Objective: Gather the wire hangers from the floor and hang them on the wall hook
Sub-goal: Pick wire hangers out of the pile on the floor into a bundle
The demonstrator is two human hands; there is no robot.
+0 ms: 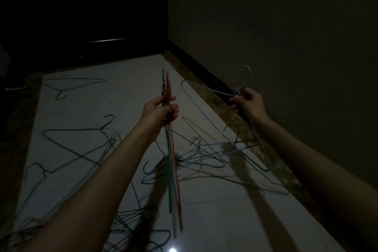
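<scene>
Our left hand grips hanger bundle; right hand pinches white hanger; risk: bundle fans, snags floor tangle; wall hook unseen.

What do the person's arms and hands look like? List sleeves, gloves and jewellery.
Both forearms are bare up to the frame edge, with no sleeve in view. The left hand and right hand wear no gloves. No ring, watch or bracelet shows, though the dim light could hide small items.
</scene>
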